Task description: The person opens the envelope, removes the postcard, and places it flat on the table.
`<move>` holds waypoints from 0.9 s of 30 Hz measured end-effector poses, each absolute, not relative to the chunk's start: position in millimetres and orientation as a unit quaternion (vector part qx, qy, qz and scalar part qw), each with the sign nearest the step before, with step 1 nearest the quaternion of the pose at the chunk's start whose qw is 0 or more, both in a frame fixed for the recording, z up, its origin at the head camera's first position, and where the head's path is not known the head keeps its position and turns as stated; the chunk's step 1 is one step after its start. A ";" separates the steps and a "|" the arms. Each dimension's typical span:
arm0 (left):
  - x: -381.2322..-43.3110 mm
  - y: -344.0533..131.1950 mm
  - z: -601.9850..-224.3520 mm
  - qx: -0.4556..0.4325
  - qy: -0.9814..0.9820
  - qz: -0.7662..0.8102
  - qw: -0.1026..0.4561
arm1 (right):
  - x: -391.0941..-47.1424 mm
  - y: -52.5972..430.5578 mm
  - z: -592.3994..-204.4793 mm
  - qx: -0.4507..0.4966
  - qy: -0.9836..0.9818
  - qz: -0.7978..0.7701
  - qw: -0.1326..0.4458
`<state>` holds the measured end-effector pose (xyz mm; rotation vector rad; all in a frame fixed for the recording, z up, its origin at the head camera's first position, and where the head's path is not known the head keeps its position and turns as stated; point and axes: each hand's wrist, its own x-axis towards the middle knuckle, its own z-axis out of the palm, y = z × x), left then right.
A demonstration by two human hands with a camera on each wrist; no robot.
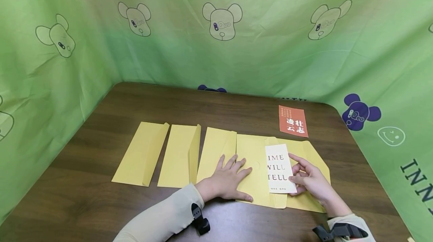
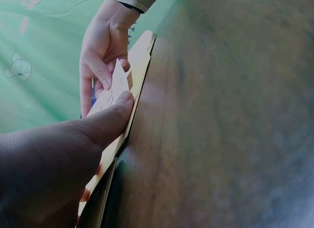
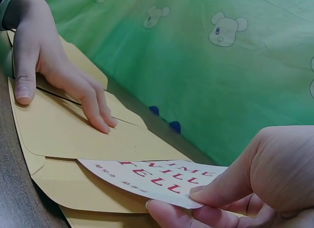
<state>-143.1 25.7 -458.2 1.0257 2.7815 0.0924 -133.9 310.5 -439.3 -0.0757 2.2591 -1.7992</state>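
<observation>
White with red lettering, a narrow card (image 1: 280, 168) sits partly inside a yellow envelope's (image 1: 258, 183) open end, pinched by the right hand's (image 1: 312, 183) thumb and fingers. Fingers spread, the left hand (image 1: 227, 182) rests on that envelope and over its neighbour (image 1: 214, 144). A red card (image 1: 293, 121) lies beyond on the brown tabletop (image 1: 77, 193).

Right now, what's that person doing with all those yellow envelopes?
The person's right hand pinches a white card that is partly inside a yellow envelope, with its right side sticking out. The left hand rests spread on that envelope. Three more envelopes lie to the left, another to the right, and a red card farther back.
</observation>
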 end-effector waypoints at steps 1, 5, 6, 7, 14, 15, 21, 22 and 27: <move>-143.2 25.7 -458.4 0.344 0.934 0.031 0.088 | -133.9 310.8 -439.1 -0.028 0.777 -0.616 0.126; -143.3 26.0 -458.8 0.344 0.934 0.032 0.089 | -133.3 311.3 -438.0 -0.027 0.775 -0.618 0.125; -143.3 26.0 -458.9 0.345 0.934 0.032 0.089 | -133.2 311.7 -437.8 -0.027 0.776 -0.618 0.124; -143.2 25.9 -458.9 0.345 0.934 0.032 0.089 | -133.2 312.3 -437.6 -0.031 0.777 -0.617 0.124; -143.4 25.5 -459.4 0.345 0.934 0.031 0.088 | -133.0 315.4 -437.4 -0.029 0.780 -0.615 0.115; -143.6 25.5 -459.4 0.345 0.934 0.032 0.089 | -133.0 316.0 -437.6 -0.030 0.779 -0.616 0.114; -143.7 25.5 -459.6 0.343 0.934 0.034 0.091 | -132.7 317.9 -437.5 -0.027 0.785 -0.610 0.107; -143.6 25.5 -459.7 0.343 0.934 0.034 0.091 | -132.6 318.2 -437.4 -0.026 0.786 -0.609 0.105; -143.5 25.5 -459.5 0.343 0.934 0.034 0.090 | -131.7 320.6 -438.1 -0.024 0.783 -0.614 0.097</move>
